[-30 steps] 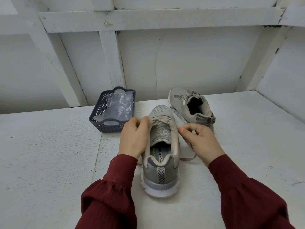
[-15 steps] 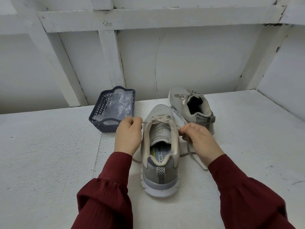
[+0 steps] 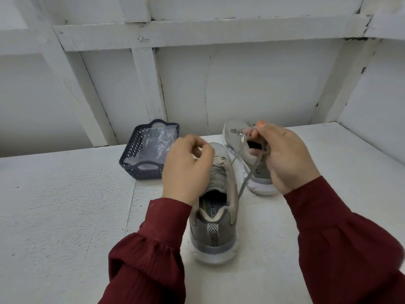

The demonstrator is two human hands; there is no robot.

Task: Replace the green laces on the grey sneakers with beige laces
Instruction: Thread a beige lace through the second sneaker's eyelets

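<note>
Two hands work at the near grey sneaker (image 3: pixel 213 229), which stands heel toward us on the white table (image 3: pixel 65 216). We see the right hand (image 3: pixel 285 159) pinching the beige lace (image 3: pixel 250 174), drawn up taut. The left hand (image 3: pixel 186 170) pinches its other end above the tongue. The far sneaker (image 3: pixel 232 134) stands just behind.

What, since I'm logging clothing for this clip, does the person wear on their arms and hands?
Both arms are in long dark red sleeves of crinkled fabric, the left sleeve and right sleeve full and gathered at the wrist. The left hand and right hand are bare: no gloves, rings or watch show. One right-hand nail has orange polish.
</note>
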